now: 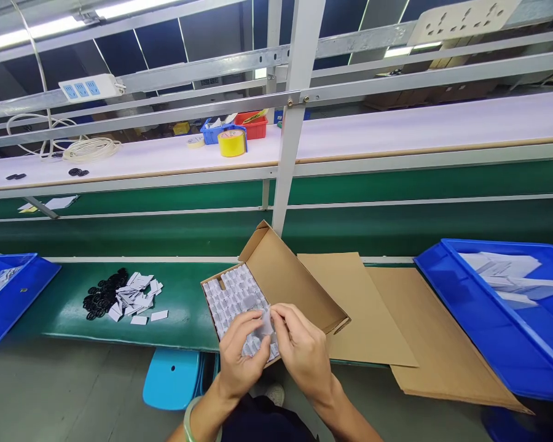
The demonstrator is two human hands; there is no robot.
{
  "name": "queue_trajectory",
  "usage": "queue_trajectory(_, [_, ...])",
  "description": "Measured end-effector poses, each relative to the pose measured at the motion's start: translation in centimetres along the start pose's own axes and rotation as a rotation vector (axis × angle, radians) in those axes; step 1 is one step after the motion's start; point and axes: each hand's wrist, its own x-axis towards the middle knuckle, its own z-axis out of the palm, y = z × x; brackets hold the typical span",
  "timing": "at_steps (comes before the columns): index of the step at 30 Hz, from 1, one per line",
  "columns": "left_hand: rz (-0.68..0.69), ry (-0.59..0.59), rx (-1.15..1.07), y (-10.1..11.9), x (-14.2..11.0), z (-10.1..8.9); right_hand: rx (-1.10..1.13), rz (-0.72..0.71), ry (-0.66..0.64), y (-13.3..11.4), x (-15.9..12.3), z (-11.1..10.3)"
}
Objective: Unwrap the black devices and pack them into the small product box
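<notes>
My left hand (pixel 240 350) and my right hand (pixel 301 347) meet over the near corner of an open cardboard box (pixel 299 288). Both pinch one small clear plastic packet (pixel 263 323) between thumbs and fingertips. The box is packed with rows of several small white packets (pixel 230 294). A pale green bangle (pixel 187 420) sits on my left wrist.
A pile of black rings (pixel 102 299) and white paper slips (pixel 137 294) lies on the green bench to the left. Flat cardboard sheets (pixel 396 319) lie right of the box. Blue bins stand at far left (pixel 9 294) and far right (pixel 502 313). Below is a blue stool (pixel 172 377). A yellow tape roll (pixel 231 142) sits on the shelf.
</notes>
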Motion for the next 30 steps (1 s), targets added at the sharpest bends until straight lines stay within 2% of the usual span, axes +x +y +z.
queue_trajectory(2, [0.024, -0.007, 0.030, 0.3, 0.1, 0.1, -0.006, -0.021, -0.001, -0.1, -0.1, 0.0])
queue_trajectory(5, [-0.020, -0.007, 0.016, 0.8, 0.5, -0.1, -0.027, -0.032, 0.000, -0.1, -0.2, 0.0])
queue_trajectory(12, [-0.331, -0.002, -0.168, 1.6, 1.4, -1.3, 0.047, 0.045, -0.008, 1.6, 0.1, -0.4])
queue_trajectory(15, [-0.412, 0.071, -0.178, 1.2, 1.5, -1.6, 0.143, 0.156, 0.026, 2.3, -0.4, -0.8])
queue_trajectory(17, [-0.460, 0.145, -0.145, 0.6, 1.3, -1.7, 0.144, 0.164, 0.072, 2.3, -1.7, -0.1])
queue_trajectory(19, [-0.492, 0.193, -0.107, -0.1, 0.7, -1.6, 0.133, 0.107, 0.032, 2.0, -3.5, 1.7])
queue_trajectory(21, [-0.511, 0.204, -0.075, -0.8, -0.2, -1.3, 0.136, 0.065, -0.036, 1.7, -5.5, 4.6])
queue_trajectory(23, [-0.528, 0.183, -0.044, -1.6, -1.2, -1.0, 0.161, 0.074, -0.035, 1.5, -7.1, 7.7])
queue_trajectory(27, [-0.539, 0.078, 0.010, -3.6, -3.0, -1.2, 0.359, 0.207, -0.027, 2.2, -8.6, 12.5])
queue_trajectory(30, [-0.512, -0.085, -0.011, -6.1, -3.9, -2.4, 0.560, 0.399, -0.100, 4.1, -8.6, 14.7])
